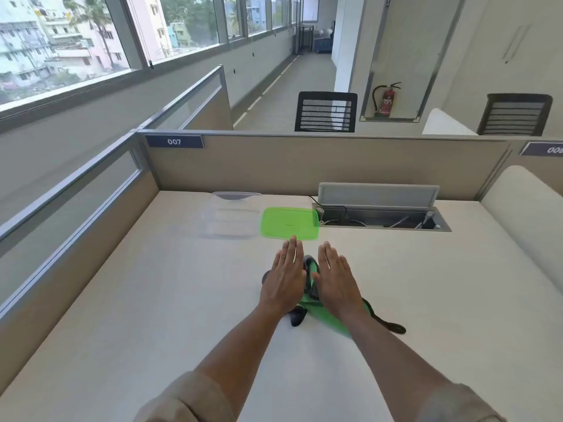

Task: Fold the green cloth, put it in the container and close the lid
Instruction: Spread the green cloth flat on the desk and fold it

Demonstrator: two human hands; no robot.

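Head view: the left hand (285, 277) and right hand (334, 280) lie flat, fingers spread, each grip holding nothing, pressing the green cloth (327, 316) on the counter (152, 300). The clear container (230, 217) and green lid (288, 223) sit beyond. Smoothing outward should help creases land cleanly. A partition label (174, 141) reads "007".

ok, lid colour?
Bright translucent green lid, lying beside the clear container; head view.

Two hands — left (285, 277), right (336, 280) — one green cloth (327, 319), one clear container (230, 219), one green lid (289, 223), one desk (152, 300), two chairs (326, 112) (515, 114), and one fire extinguisher (387, 100).
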